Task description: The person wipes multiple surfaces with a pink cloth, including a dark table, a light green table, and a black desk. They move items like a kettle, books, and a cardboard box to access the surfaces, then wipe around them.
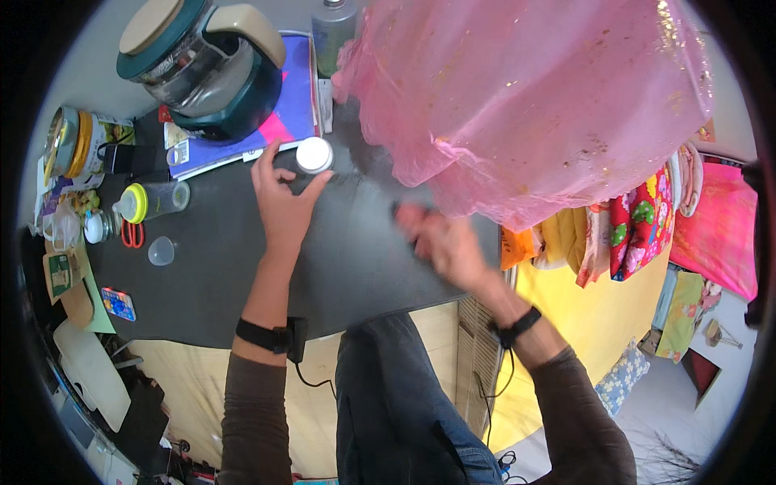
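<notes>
My left hand (282,197) is on the dark desk mat (230,291), thumb and fingers apart. Its thumb lies beside a small round white-topped jar (314,155), close to or touching its lower edge; the index finger is apart from it. To the right, my right hand (445,245) is blurred over the mat, just below a pink tulle cover (533,115). Something dark and reddish shows at its fingers, too smeared to tell whether it is held. Above the jar, a glass kettle with a green base (236,109) stands on a purple book (297,79).
At the left are a baby bottle (154,201), red-handled scissors (133,234), a clear cap (161,251), a phone (119,304) and a tin (76,142). A clear bottle (334,36) stands behind. Folded textiles (642,218) lie right, on a yellow surface (576,321).
</notes>
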Motion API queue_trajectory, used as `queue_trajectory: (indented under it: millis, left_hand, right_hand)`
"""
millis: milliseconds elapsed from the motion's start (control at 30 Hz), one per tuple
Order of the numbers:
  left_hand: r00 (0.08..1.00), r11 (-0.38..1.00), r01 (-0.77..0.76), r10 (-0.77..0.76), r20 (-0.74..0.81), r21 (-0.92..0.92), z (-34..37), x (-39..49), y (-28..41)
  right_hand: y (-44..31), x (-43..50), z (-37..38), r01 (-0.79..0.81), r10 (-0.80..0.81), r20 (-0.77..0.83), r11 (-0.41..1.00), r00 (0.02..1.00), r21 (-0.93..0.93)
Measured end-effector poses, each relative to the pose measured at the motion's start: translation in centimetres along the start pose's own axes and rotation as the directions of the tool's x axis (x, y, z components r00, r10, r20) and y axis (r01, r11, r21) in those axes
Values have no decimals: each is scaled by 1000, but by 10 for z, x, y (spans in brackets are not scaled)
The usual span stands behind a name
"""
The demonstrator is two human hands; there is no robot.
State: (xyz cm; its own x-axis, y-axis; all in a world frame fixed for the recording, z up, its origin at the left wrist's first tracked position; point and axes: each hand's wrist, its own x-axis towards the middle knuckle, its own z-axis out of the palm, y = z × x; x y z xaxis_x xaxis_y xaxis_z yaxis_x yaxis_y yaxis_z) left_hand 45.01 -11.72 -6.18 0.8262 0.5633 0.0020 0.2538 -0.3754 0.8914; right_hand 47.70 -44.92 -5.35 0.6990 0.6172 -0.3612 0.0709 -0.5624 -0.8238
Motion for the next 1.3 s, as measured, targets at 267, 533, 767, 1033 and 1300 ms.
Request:
queue_trajectory:
  millis: [267, 533, 767, 1033, 1300]
  left_hand:
    - [962, 955, 262, -271, -42, -141, -108, -133, -32]
    - [887, 888, 457, -460, -48, -53, -185, -276, -33]
    - [737, 767, 612, -641, -212, -194, -218, -355, -35]
    - [644, 733, 618, -679, -353, -284, -214, -397, -19]
    - [512, 715, 618, -682, -522, -327, -247, -458, -28]
  right_hand:
    - [5, 4, 122, -122, -66, -334, 850, 940, -513]
    - [-53, -111, 185, -435, 411, 211, 592, 887, 679]
    - [-14, -64, 120, -82, 166, -829, 986, 535, 145]
    - [-149, 20, 333, 172, -157, -193, 983, 969, 66]
    - [-184, 213, 281, 203, -389, -240, 807, 889, -554]
